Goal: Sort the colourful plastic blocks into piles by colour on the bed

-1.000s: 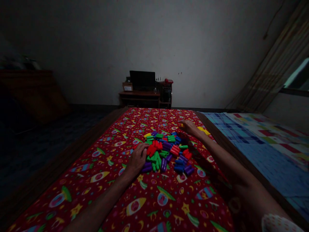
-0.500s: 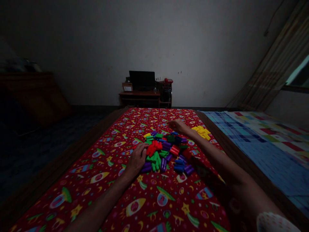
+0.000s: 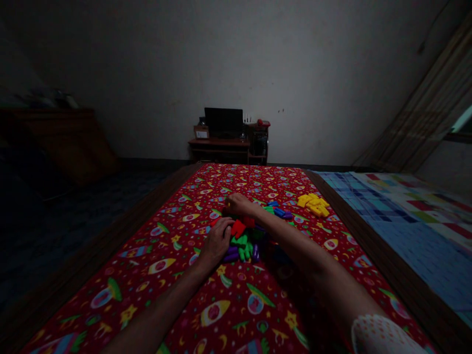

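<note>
A pile of plastic toy blocks lies on the red printed cloth. Red blocks (image 3: pixel 238 228), green blocks (image 3: pixel 245 247) and purple blocks (image 3: pixel 231 254) show beside my left hand (image 3: pixel 218 238), which rests palm down at the pile's left edge with its fingers loosely stretched. My right hand (image 3: pixel 241 203) is over the far left part of the pile, fingers curled down. A speck of yellow shows at its fingertips, where a yellow block seems gripped, mostly hidden. My right forearm covers much of the pile. Apart to the right sits a group of yellow blocks (image 3: pixel 313 204).
The red cloth (image 3: pixel 214 312) covers a long surface with brown edges. Beyond it stand a small desk (image 3: pixel 219 142) with a monitor (image 3: pixel 223 122) and a red telephone (image 3: pixel 263 123). A blue checked sheet (image 3: pixel 372 221) lies on the right, a wooden cabinet (image 3: pixel 62 142) on the left.
My right hand has moved left and slightly nearer, from beyond the pile to its far left part. My left hand stays by the red blocks. The view has shifted slightly left.
</note>
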### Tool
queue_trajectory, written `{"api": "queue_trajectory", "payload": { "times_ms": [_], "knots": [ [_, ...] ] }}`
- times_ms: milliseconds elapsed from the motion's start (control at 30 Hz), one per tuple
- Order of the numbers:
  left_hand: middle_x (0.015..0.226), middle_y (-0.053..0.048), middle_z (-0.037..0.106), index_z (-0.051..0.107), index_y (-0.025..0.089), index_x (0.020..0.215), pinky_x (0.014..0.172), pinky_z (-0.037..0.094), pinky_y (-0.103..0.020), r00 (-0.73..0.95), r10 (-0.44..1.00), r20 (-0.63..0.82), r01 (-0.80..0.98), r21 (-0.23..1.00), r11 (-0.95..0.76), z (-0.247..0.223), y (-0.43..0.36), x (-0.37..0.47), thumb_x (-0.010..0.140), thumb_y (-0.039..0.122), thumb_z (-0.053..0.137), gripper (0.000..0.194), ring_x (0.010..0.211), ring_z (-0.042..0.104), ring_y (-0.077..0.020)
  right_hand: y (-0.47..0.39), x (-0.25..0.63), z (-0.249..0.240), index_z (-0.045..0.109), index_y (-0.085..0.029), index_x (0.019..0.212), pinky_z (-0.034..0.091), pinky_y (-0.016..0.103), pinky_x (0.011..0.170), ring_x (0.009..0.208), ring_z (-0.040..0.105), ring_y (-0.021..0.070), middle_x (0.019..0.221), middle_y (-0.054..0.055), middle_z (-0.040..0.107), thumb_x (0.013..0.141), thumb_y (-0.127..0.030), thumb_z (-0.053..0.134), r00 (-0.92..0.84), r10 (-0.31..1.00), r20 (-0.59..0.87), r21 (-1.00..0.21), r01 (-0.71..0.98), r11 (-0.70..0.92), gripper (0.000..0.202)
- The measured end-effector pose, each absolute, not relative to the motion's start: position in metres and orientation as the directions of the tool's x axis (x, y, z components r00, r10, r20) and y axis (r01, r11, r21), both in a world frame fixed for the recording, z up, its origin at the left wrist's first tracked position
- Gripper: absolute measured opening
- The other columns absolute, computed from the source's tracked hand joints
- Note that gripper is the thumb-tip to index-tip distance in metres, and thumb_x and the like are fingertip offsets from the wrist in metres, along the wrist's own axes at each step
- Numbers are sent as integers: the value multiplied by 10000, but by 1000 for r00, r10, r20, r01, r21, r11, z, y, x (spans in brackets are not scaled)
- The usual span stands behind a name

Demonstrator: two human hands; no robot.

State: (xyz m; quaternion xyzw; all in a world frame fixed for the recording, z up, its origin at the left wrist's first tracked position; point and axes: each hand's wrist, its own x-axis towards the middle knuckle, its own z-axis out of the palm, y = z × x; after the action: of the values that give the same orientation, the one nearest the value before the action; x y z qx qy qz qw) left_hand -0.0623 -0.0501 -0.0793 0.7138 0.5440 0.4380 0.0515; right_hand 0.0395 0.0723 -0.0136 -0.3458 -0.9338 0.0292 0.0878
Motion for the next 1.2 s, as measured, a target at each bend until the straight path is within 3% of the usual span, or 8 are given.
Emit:
{"api": "queue_trajectory", "payload": {
  "times_ms": [133, 200, 500, 633, 767, 900, 1033, 1200],
  "knots": [
    [1044, -90, 673, 631, 193, 932, 945, 496, -408, 44, 818, 573, 701, 566, -434, -76, -51, -62, 879, 214, 374, 263, 1022, 620, -215, 77, 76, 3, 643, -121, 1189, 454, 233, 779, 897, 645, 164, 1039, 109, 711, 873, -155, 535, -638, 704, 312, -310, 632, 710, 336],
    [1036, -89, 673, 628, 193, 935, 939, 498, -410, 49, 817, 574, 691, 571, -443, -75, -52, -62, 877, 215, 376, 259, 1013, 621, -218, 81, 109, 10, 644, -119, 1189, 449, 239, 785, 913, 646, 170, 1084, 122, 700, 879, -144, 521, -568, 729, 381, -333, 652, 682, 334],
    [1029, -88, 680, 627, 187, 928, 930, 506, -400, 45, 813, 581, 699, 563, -441, -74, -51, -61, 866, 219, 369, 267, 998, 626, -223, 89, 288, -16, 657, -96, 1133, 445, 304, 860, 1043, 609, 242, 1140, 191, 665, 860, -191, 574, -373, 865, 336, -46, 911, 411, 301],
    [1036, -93, 679, 625, 185, 936, 930, 505, -397, 42, 819, 573, 710, 559, -427, -74, -51, -61, 868, 234, 367, 271, 1001, 625, -222, 89, 315, -24, 671, -103, 1116, 459, 310, 837, 992, 629, 251, 1073, 177, 695, 829, -199, 601, -397, 858, 328, 0, 908, 420, 310],
    [1036, -99, 680, 626, 181, 935, 932, 503, -400, 42, 820, 571, 718, 553, -422, -74, -52, -62, 864, 238, 366, 275, 1002, 625, -226, 82, 311, -15, 698, -132, 1073, 486, 313, 809, 941, 660, 245, 1039, 150, 715, 856, -274, 581, -412, 802, 432, -133, 851, 509, 285],
    [1036, -112, 677, 623, 173, 938, 925, 504, -399, 51, 823, 566, 723, 547, -421, -74, -51, -61, 866, 246, 355, 287, 1006, 622, -229, 54, 289, -18, 717, -156, 1039, 506, 343, 806, 918, 681, 253, 1022, 133, 726, 918, -377, 476, -284, 787, 548, -356, 772, 527, 349],
    [1050, -110, 671, 614, 179, 962, 940, 493, -411, 45, 837, 545, 724, 559, -403, -72, -52, -60, 875, 265, 341, 299, 1021, 615, -232, 20, 260, -44, 664, -165, 1167, 501, 376, 881, 1019, 655, 251, 1120, 123, 699, 930, -467, 413, -335, 816, 472, -502, 659, 560, 458],
    [1169, -148, 623, 551, 139, 1143, 1014, 437, -451, -134, 836, 531, 713, 638, -291, -70, -54, -61, 896, 309, 303, 389, 1131, 567, -255, 27, 236, -66, 521, -147, 1349, 334, 423, 1100, 1297, 468, 249, 1380, 141, 530, 922, -619, 249, -356, 853, 381, -639, 566, 521, 692]
  ]
}}
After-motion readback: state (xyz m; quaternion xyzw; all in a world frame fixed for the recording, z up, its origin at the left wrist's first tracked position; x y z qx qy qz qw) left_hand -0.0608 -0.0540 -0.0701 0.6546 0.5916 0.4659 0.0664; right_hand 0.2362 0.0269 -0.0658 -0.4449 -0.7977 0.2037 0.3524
